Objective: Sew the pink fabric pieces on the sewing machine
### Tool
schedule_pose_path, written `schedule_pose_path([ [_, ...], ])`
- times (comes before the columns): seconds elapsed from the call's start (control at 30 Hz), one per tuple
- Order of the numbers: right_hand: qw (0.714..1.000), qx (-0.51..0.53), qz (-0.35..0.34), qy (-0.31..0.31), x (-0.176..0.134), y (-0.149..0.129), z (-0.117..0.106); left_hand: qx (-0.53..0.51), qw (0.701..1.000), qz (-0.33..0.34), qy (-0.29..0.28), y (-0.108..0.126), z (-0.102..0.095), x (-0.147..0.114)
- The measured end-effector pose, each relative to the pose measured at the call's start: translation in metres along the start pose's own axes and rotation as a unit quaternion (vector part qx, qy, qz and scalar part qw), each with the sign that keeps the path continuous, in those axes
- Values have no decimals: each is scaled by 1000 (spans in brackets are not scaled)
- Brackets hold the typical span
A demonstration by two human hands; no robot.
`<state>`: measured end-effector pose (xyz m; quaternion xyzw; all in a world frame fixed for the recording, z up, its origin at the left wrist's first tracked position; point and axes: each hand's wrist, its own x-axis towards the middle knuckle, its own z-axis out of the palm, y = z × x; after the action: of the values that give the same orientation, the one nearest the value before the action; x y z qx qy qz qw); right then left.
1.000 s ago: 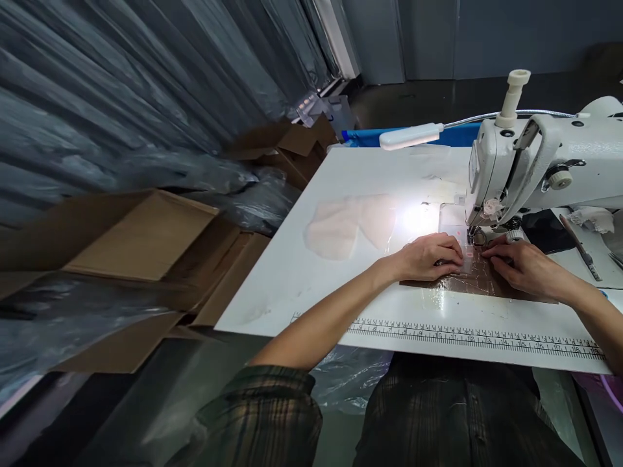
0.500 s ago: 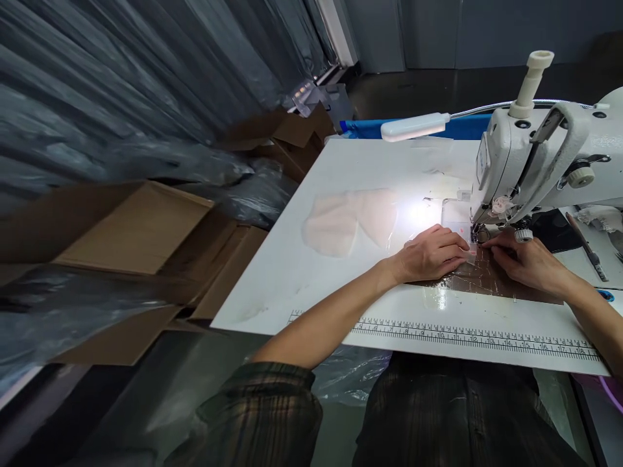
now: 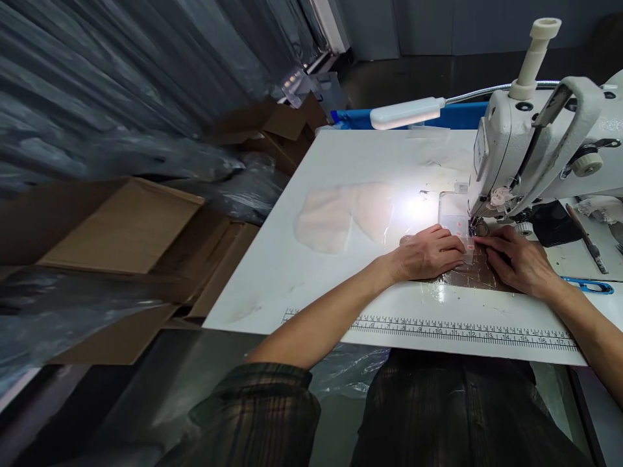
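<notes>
The needle and presser foot of a white sewing machine (image 3: 491, 149) stand just beyond my fingertips. My left hand (image 3: 431, 253) rests left of the foot, fingers together and bent, pressing down at the edge of a thin, glossy brown sheet (image 3: 479, 269). My right hand (image 3: 520, 259) is right of the foot, its index finger reaching to the needle area and the fingers closed on the sheet's edge. The exact grip under both palms is hidden. A clear plate with pink marks (image 3: 457, 225) lies by the foot.
Pale sheer cut pieces (image 3: 343, 217) lie to the left on the white table (image 3: 272, 279). A lamp (image 3: 407, 113) lights the work. Blue snips (image 3: 588, 286), a dark flat object (image 3: 555, 226) and a slim tool (image 3: 586, 239) lie right. Cardboard boxes (image 3: 121, 224) stand left.
The right part of the brown sheet has drawn in beneath my right hand, uncovering table and more of the blue snips. My left hand stays beside the foot. The view has shifted slightly.
</notes>
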<state>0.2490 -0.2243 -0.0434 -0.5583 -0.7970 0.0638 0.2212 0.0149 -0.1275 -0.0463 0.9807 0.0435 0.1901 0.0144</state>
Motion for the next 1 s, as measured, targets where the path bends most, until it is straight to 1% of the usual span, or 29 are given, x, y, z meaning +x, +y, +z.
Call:
schedule_pose_path([
  [0.1, 999, -16, -26, -19, 0, 2, 0, -4, 1000, -7, -20, 1, -1, 0],
  [0.17, 999, -19, -41, -29, -1, 3, 0, -6, 1000, -8, -23, 2, -2, 1],
  [0.3, 998, -22, -58, -20, -1, 2, 0, -11, 999, 3, -37, 2, -9, 3],
  [0.4, 998, -31, -59, -12, -1, 0, 0, -24, 997, 30, -70, 1, -18, 8],
  [0.5, 997, -53, -49, -12, 0, -3, 0, -40, 994, 33, -101, -2, -25, 13],
  [0.57, 996, -67, -46, -20, 0, -5, 0, -52, 993, 26, -100, -3, -26, 14],
  [0.73, 995, -95, -33, -22, 2, -7, 1, -61, 996, 24, -66, -4, -23, 10],
  [0.87, 994, -102, -15, -35, 4, -7, 4, -33, 997, 12, -62, -2, -21, 8],
  [1.0, 996, -84, -16, -23, 4, -7, 5, -2, 998, 6, -67, -1, -19, 8],
])
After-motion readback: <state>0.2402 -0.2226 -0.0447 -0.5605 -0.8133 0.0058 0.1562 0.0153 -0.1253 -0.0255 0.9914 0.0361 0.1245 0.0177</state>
